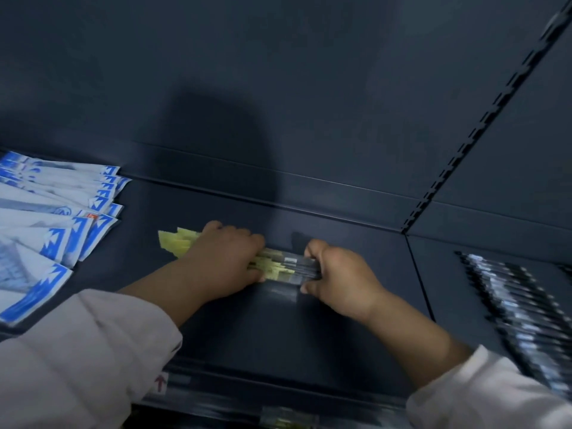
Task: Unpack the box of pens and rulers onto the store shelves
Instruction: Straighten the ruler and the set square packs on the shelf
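Both your hands are on the shelf [278, 329], near the middle of it and closer to the back edge than the front. Between them lies the bundle of pen packets [288, 267], set lengthwise left to right and resting on the shelf. Its yellow card ends fan out to the left and its dark pen barrels point right.

Your left hand [226, 258] lies over the yellow half, fingers curled down over the top and thumb tucked in on the near side, so it grips the bundle. Your right hand [337, 280] clamps the dark end, fingers wrapped over the far side and thumb on the near side. Pale sleeves [86, 351] cover both forearms up to the wrists.

At the left edge of the shelf, blue-and-white packets [52, 230] lie fanned and overlapping, well apart from the bundle. On the neighbouring shelf to the right, a row of dark packets [520, 308] runs from back to front, blurred. A slotted upright [464, 144] rises from the back right corner against the dark back panel [278, 88]. A clear rail [247, 394] lines the front edge.
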